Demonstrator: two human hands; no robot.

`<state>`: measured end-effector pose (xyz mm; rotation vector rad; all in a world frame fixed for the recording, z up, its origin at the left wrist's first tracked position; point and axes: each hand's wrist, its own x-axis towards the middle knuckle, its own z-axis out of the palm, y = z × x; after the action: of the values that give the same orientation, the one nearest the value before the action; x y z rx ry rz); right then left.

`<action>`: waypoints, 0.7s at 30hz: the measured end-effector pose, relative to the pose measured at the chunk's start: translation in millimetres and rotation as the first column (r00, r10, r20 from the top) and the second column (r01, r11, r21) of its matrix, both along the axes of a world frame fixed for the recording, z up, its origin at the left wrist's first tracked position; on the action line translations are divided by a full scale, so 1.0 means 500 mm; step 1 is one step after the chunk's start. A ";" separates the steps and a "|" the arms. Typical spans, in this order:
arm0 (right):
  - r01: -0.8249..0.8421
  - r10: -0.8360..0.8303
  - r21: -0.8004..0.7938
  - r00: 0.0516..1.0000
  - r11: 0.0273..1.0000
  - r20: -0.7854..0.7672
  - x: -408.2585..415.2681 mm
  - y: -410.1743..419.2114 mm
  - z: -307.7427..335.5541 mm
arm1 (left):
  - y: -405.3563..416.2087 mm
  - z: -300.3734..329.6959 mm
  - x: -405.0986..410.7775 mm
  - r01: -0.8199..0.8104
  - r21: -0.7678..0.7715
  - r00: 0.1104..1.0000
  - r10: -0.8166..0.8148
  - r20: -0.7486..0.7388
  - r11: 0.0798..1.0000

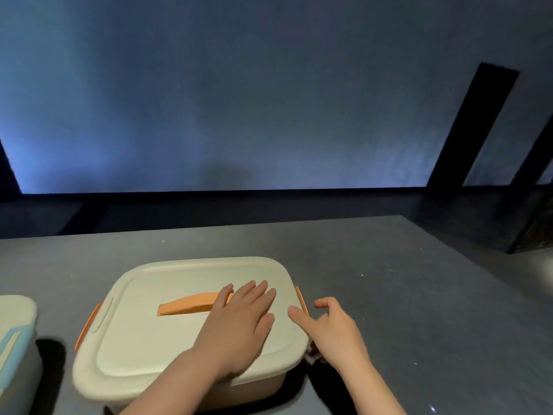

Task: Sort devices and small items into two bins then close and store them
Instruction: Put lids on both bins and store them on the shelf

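- Two bins are in view: a cream plastic bin with a rounded rectangular lid and orange handle [191, 327] sits near the middle of the grey table [404, 280], and a second pale bin with light blue trim [16, 339] is at the far left edge of the picture, mostly cut off.
- Its lid already lies on top, and its long axis runs left to right across the table.
- One orange side latch [301, 299] stands at the right short end of the lid, and another orange latch [88, 324] is at the left short end.
- Left hand [239, 322] lies flat and open on the right half of the lid, palm down, fingers spread, and it grips nothing.
- Right hand [332, 327] is just beside the right end of the bin, loosely open with the index finger pointing at the lid edge, and it holds nothing.
- I judge that the right latch is the next thing to press, and the right hand is clearly nearer to it, almost touching.
- I think the left latch is easier for the left hand, which must first leave the lid.
- Whether the latches are already locked, I cannot tell.
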<state>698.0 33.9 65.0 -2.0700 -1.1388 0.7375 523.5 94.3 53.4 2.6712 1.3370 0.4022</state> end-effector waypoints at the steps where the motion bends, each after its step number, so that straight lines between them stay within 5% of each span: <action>1: -0.015 0.017 0.022 0.996 1.000 -0.090 0.000 0.005 -0.005 | 0.000 -0.001 -0.003 0.005 -0.004 1.000 -0.005 0.008 1.000; 4: -0.069 0.107 0.102 0.892 0.992 -0.439 -0.021 0.016 -0.025 | 0.000 0.000 -0.007 0.007 -0.006 1.000 -0.007 0.025 1.000; 7: 0.010 0.104 0.190 0.808 0.982 -0.579 -0.036 0.016 -0.036 | -0.002 0.000 -0.004 0.005 -0.010 0.999 -0.004 0.034 1.000; 17: 0.033 0.158 0.368 0.865 0.929 -0.476 -0.049 0.012 -0.037 | -0.002 0.003 -0.003 -0.005 -0.020 1.000 0.006 0.029 1.000; 21: -0.066 0.184 0.380 0.941 0.923 -0.283 -0.047 0.011 -0.029 | -0.002 -0.001 -0.004 0.005 -0.025 1.000 -0.004 0.028 1.000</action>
<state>674.4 39.6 50.4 -1.5166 -1.1350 0.8133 521.5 93.3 52.8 2.6376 1.3191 0.4175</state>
